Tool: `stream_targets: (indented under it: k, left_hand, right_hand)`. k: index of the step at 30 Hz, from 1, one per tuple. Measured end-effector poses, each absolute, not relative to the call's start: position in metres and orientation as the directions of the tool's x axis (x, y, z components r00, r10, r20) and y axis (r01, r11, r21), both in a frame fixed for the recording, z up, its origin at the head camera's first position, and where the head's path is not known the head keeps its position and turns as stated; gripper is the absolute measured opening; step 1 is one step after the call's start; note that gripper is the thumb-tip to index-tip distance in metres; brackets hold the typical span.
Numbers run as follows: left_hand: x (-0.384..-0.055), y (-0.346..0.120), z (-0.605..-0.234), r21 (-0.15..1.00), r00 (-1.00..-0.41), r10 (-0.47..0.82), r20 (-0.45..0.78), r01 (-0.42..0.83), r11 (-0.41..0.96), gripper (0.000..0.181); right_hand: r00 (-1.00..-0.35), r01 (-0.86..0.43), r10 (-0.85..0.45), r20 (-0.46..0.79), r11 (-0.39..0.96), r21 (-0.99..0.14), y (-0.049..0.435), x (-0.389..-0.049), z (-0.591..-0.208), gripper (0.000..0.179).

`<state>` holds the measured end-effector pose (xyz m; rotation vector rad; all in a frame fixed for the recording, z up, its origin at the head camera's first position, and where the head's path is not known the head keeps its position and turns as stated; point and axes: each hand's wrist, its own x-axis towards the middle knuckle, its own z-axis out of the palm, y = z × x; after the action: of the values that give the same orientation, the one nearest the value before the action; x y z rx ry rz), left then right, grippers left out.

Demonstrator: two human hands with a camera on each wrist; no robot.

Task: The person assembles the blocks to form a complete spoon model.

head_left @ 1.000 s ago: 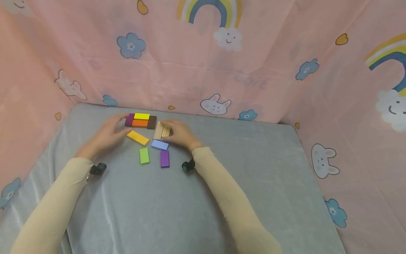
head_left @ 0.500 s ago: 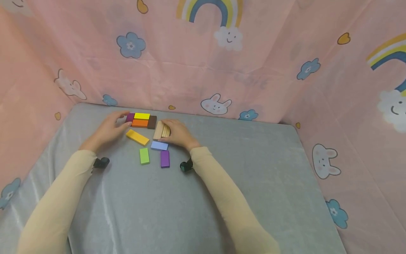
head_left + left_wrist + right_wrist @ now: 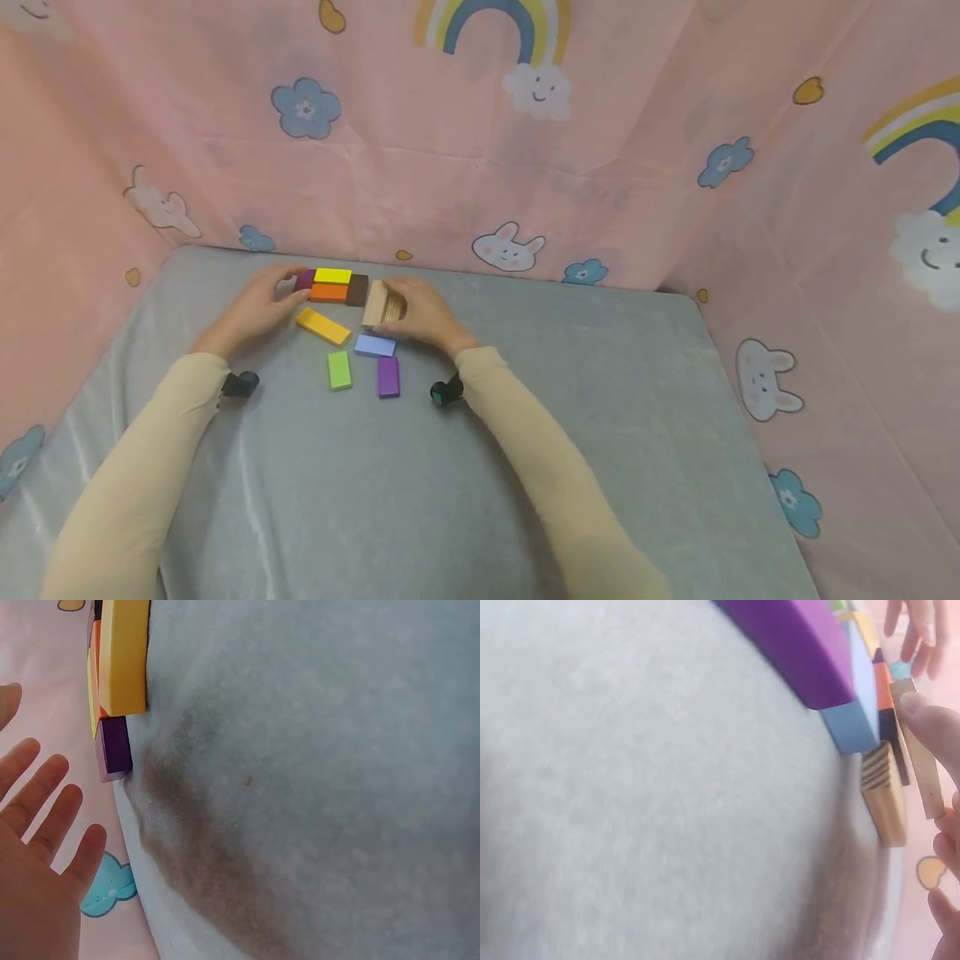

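Observation:
My right hand pinches a plain wooden block between thumb and fingertips, above the table. Below it in the right wrist view stands a wooden block with a ridged side. With fingers spread, my left hand is beside a dark purple block; the left wrist view shows a gap between them. That block adjoins a yellow block, an orange block and a brown block. In front lies an amber block.
Nearer on the grey cloth-covered table lie a light blue block, a lime green block and a violet block. A pink patterned curtain rises behind the table and on both sides.
My left hand has shifted slightly right and back, from near the amber block's end toward the dark purple block. The plain wooden block has risen and tilted in my right hand.

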<state>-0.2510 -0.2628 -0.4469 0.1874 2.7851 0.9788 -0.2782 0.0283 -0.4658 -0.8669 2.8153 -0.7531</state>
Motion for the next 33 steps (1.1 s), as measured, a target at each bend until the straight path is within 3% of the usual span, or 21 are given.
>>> stream_targets:
  k: [11, 18, 33]
  left_hand:
    - [-0.259, -0.267, -0.449, 0.625, -0.977, 0.158, -0.140, 0.037, 0.780, 0.065]
    - [-0.260, -0.269, -0.451, 0.607, -0.978, 0.182, -0.104, 0.082, 0.790, 0.062]
    - [-0.262, -0.271, -0.455, 0.611, -0.978, 0.194, -0.081, 0.105, 0.784, 0.069]
  right_hand:
    - [-0.787, -0.582, -0.611, 0.081, 0.693, -0.426, 0.060, -0.264, -0.457, 0.089]
    - [-0.770, -0.604, -0.626, 0.122, 0.654, -0.455, 0.098, -0.240, -0.459, 0.089]
    - [-0.808, -0.572, -0.541, 0.234, 0.622, -0.535, 0.197, -0.183, -0.475, 0.084]
